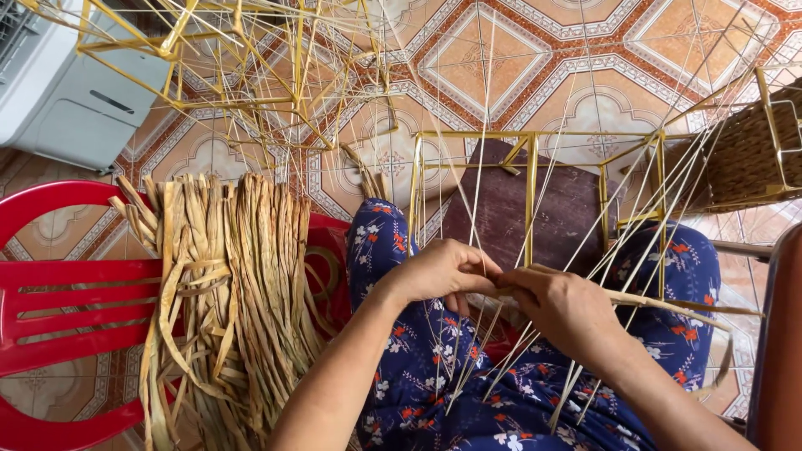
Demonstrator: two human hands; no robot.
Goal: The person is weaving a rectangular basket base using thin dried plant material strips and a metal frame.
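Observation:
A yellow metal frame (pixel 531 192) rests on my lap, strung with several thin pale strands (pixel 483 150) that fan upward. My left hand (pixel 443 271) and my right hand (pixel 566 307) meet at the frame's lower edge. Both pinch a flat dried straw strip (pixel 668 302) that runs off to the right across my knee. My fingers close around the strip where it passes among the strands. My legs in blue flowered cloth (pixel 434 392) lie under the frame.
A bundle of dried straw strips (pixel 230 284) hangs over a red plastic chair (pixel 58 309) at left. More yellow wire frames (pixel 251 75) stand at the top. A woven basket (pixel 743 159) sits at right, a white appliance (pixel 63 83) top left, a brown board (pixel 535 209) on the patterned tile floor.

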